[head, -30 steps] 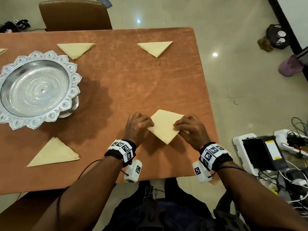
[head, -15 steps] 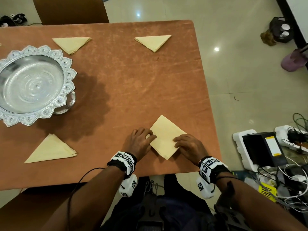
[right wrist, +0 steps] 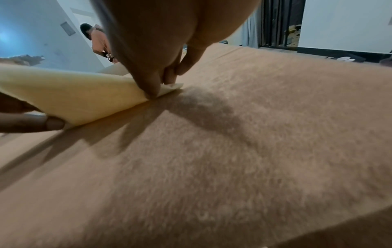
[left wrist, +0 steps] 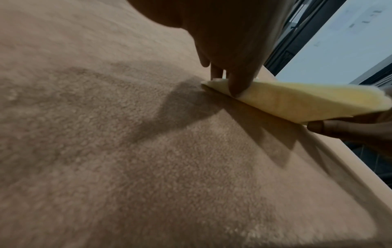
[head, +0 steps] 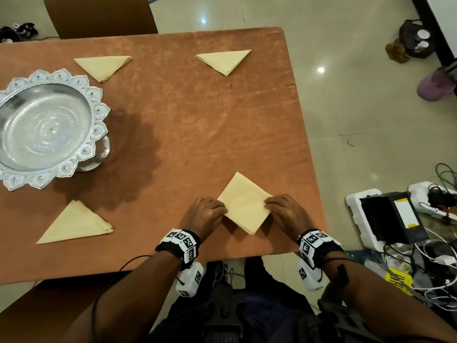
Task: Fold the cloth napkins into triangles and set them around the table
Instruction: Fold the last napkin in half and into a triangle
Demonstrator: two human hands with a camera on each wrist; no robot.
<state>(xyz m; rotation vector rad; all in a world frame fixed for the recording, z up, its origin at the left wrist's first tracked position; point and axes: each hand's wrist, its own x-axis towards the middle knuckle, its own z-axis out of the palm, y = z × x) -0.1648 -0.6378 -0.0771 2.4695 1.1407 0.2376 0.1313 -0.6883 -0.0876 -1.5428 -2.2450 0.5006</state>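
Observation:
A pale yellow napkin (head: 243, 203) lies as a diamond near the table's (head: 197, 120) front right edge. My left hand (head: 207, 214) pinches its left corner and my right hand (head: 284, 211) pinches its right corner. In the left wrist view the thumb and fingers (left wrist: 237, 83) clamp the napkin (left wrist: 297, 102), which sags just above the cloth. The right wrist view shows the same pinch by the right hand (right wrist: 161, 83) on the napkin (right wrist: 74, 90). Three folded triangles lie on the table: far left (head: 103, 66), far right (head: 223, 60), near left (head: 74, 224).
An ornate silver footed tray (head: 47, 127) stands at the table's left. A brown chair (head: 99, 16) sits at the far side. Boxes and cables (head: 395, 219) clutter the floor to the right. Another person (right wrist: 97, 42) stands in the room beyond.
Both hands, keeping their pinch on the corners, have drawn the napkin a little closer to the table's near edge. The head view has shifted slightly.

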